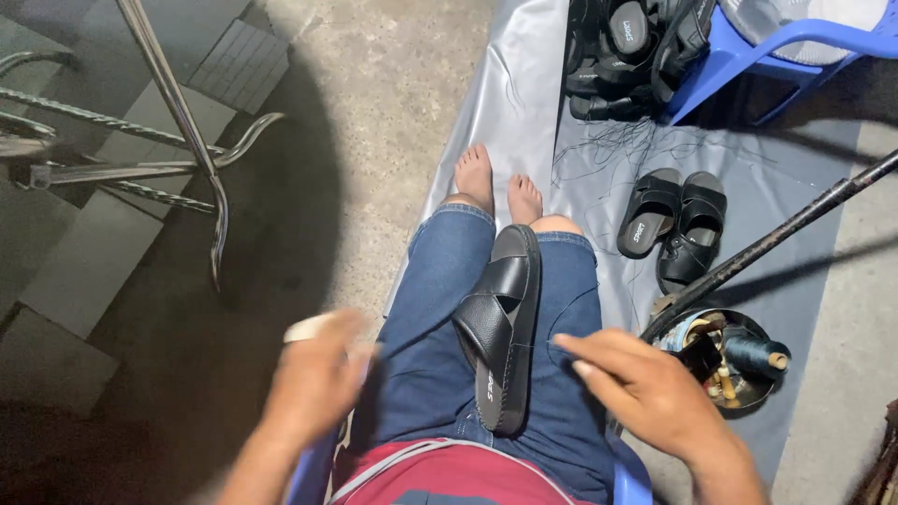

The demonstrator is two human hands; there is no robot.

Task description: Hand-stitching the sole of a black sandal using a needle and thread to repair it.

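A black cross-strap sandal (503,327) lies sole-edge up between my thighs on my blue jeans (435,309). My left hand (318,379) is blurred at the left of my lap, fingers curled, with a white band (305,327) at one fingertip; it is apart from the sandal. My right hand (645,388) reaches in from the right, its fingertips drawn together just beside the sandal's right edge. Whether anything thin is pinched in them is too small to tell.
A pair of black sandals (675,224) lies on the grey sheet (524,103) past my bare feet. More black sandals (627,56) are heaped by a blue plastic chair (748,56). A round bowl (725,360) with thread spools sits at my right under a dark rod (776,238). A metal frame (178,122) stands at the left.
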